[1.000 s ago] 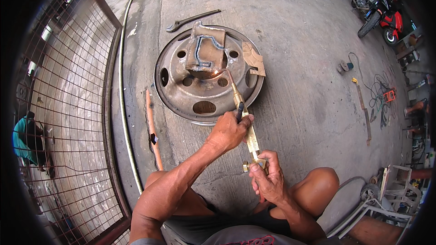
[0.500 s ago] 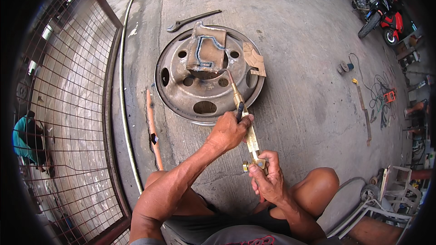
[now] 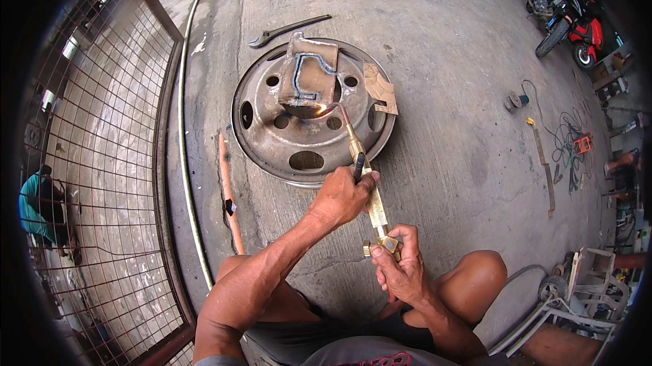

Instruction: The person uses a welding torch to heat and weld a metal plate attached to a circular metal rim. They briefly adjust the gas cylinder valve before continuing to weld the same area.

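Observation:
A brass gas torch point(image 3: 377, 213) runs between my two hands. My left hand point(image 3: 341, 196) is closed round its middle, and a short dark cylinder point(image 3: 359, 167) sticks up by the thumb. My right hand point(image 3: 402, 272) grips the rear end, its thumb by the round valve knob point(image 3: 367, 248). From the bent tip a small orange flame point(image 3: 319, 109) points left along the lower edge of a rusty metal plate point(image 3: 316, 81), which carries a blue-and-white outline. The plate lies on a steel wheel rim point(image 3: 272, 142) with round holes.
A cut piece of cardboard point(image 3: 380, 91) rests on the rim's right side. Beyond the rim lies an adjustable wrench point(image 3: 292, 30). An orange pipe point(image 3: 228, 189) and a long hose point(image 3: 184, 94) are at left, beside a mesh fence point(image 3: 109, 128). Cables point(image 3: 574, 138) and an angle grinder point(image 3: 516, 100) lie at right.
A flame has appeared at the torch tip, where none showed before. Both hands, the torch and the plate hold nearly the same positions.

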### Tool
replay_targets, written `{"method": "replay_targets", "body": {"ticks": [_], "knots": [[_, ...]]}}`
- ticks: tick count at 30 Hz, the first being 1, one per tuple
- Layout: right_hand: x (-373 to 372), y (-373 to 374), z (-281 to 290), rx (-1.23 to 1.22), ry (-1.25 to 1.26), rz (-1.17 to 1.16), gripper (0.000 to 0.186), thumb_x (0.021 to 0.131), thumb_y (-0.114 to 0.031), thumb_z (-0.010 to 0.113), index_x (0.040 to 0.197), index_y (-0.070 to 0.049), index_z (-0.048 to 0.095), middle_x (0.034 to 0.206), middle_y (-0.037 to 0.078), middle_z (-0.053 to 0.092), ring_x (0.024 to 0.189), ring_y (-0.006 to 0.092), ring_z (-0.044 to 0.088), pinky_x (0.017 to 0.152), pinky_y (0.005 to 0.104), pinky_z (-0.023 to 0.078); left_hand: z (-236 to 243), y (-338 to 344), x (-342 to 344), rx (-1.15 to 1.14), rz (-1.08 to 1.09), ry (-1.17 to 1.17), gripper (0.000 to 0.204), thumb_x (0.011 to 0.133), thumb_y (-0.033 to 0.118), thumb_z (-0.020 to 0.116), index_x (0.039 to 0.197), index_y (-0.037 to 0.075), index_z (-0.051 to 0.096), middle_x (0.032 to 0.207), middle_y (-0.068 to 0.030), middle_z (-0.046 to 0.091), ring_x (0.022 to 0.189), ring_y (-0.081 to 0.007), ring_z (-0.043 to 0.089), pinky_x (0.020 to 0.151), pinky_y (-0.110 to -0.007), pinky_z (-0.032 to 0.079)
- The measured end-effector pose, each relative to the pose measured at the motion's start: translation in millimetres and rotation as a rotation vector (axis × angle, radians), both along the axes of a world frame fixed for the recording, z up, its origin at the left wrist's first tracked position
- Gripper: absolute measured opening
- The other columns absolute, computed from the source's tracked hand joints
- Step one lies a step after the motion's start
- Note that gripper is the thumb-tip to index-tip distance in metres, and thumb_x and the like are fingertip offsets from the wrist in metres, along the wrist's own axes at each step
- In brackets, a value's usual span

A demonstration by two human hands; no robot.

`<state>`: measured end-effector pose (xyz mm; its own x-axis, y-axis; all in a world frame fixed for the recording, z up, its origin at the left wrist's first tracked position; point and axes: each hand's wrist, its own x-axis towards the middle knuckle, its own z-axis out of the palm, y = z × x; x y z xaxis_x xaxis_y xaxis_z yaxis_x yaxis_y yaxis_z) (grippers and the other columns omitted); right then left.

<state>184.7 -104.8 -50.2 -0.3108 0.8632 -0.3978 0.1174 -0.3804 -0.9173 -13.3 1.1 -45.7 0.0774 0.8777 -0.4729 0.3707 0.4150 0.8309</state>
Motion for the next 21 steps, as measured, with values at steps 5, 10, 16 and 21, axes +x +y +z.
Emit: {"method": "replay_targets", "body": {"ticks": [5, 10, 16, 21], "knots": [[0.2, -0.2, -0.8, 0.003, 0.009, 0.001, 0.041, 0.106, -0.030, 0.067, 0.125, -0.013, 0.035, 0.062, 0.000, 0.053, 0.045, 0.0071, 0.047, 0.038, 0.0274, 0.036, 1.9, 0.0, 0.2, -0.005, 0.007, -0.012, 0.056, 0.107, 0.042, 0.058, 0.079, -0.005, 0.071, 0.064, -0.0180, 0.068, 0.069, -0.0329, 0.072, 0.075, -0.048, 0.053], [0.1, -0.9, -2.0, 0.015, 0.014, 0.001, 0.041, 0.106, -0.031, 0.066, 0.126, -0.013, 0.035, 0.062, 0.000, 0.054, 0.045, 0.0071, 0.047, 0.038, 0.0276, 0.036, 3.9, -0.2, 0.2, 0.002, 0.000, 0.001, 0.055, 0.107, 0.041, 0.058, 0.079, -0.005, 0.070, 0.063, -0.0182, 0.067, 0.069, -0.0330, 0.071, 0.075, -0.048, 0.053], [-0.1, -0.2, -0.2, 0.003, 0.009, -0.003, 0.040, 0.106, -0.029, 0.066, 0.125, -0.013, 0.034, 0.062, 0.000, 0.053, 0.045, 0.0072, 0.047, 0.038, 0.0276, 0.036, 9.2, 0.1, 0.9, -0.018, 0.003, 0.015, 0.054, 0.106, 0.040, 0.058, 0.078, -0.004, 0.069, 0.063, -0.0185, 0.067, 0.069, -0.0347, 0.071, 0.075, -0.049, 0.053], [-0.3, -0.6, -0.5, 0.008, 0.006, -0.007, 0.040, 0.106, -0.029, 0.067, 0.124, -0.013, 0.034, 0.062, 0.000, 0.053, 0.045, 0.0072, 0.048, 0.038, 0.0275, 0.036, 2.1, 0.4, -0.1, -0.007, -0.016, 0.005, 0.055, 0.107, 0.041, 0.058, 0.081, -0.006, 0.070, 0.065, -0.0167, 0.068, 0.068, -0.0293, 0.071, 0.073, -0.046, 0.053]]}}
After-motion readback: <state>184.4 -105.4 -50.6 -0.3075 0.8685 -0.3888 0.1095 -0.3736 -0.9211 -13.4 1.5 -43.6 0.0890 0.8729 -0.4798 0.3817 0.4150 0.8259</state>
